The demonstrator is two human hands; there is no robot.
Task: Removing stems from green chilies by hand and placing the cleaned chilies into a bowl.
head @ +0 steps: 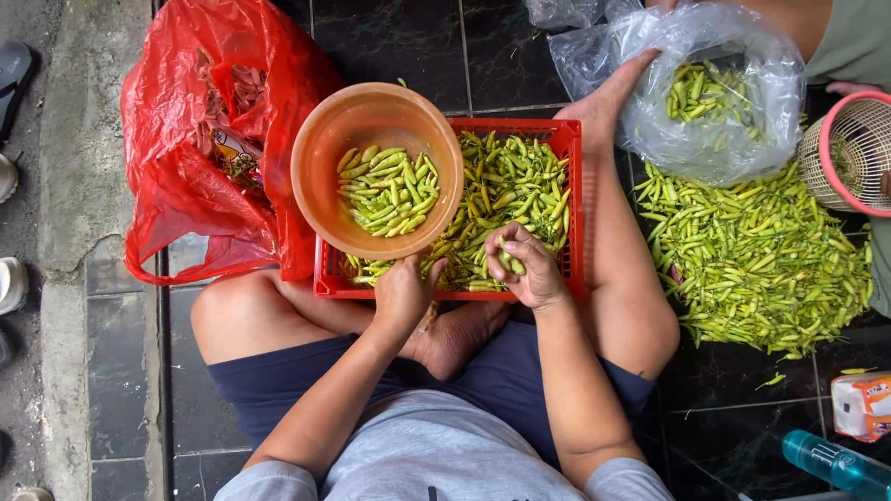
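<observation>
The right hand (522, 264) is curled closed around a few green chilies (509, 262), held just above the near edge of the red crate (575, 213); the left hand (405, 295) sits beside it at the crate's near rim, fingers loosely bent, its fingertips near the lower lip of the orange bowl (311, 176) — whether it grips anything I cannot tell; the two hands are near each other but apart.

The crate lies on the floor between the person's folded legs, filled with loose green chilies (515, 181); the orange bowl rests tilted on the crate's left part, overhanging its edge, with a smaller heap of green chilies (387, 192) inside.

To the left of the bowl a red plastic bag (181, 176) slumps open on the dark tiled floor (390, 37), touching the crate's left side; something pinkish shows inside it, too crumpled to name.

To the right, past the person's knee, a broad pile of green chilies (756, 255) spreads across the tiles; above it a clear plastic bag (715, 93) holds more chilies, and the person's foot (603, 97) lies against the bag's left side — another person's green garment (858, 42) shows at the top right corner, with a pink-rimmed woven basket (849, 153) just below it.

At the lower right lie a small white and orange carton (861, 405) and a teal bottle (835, 461).
</observation>
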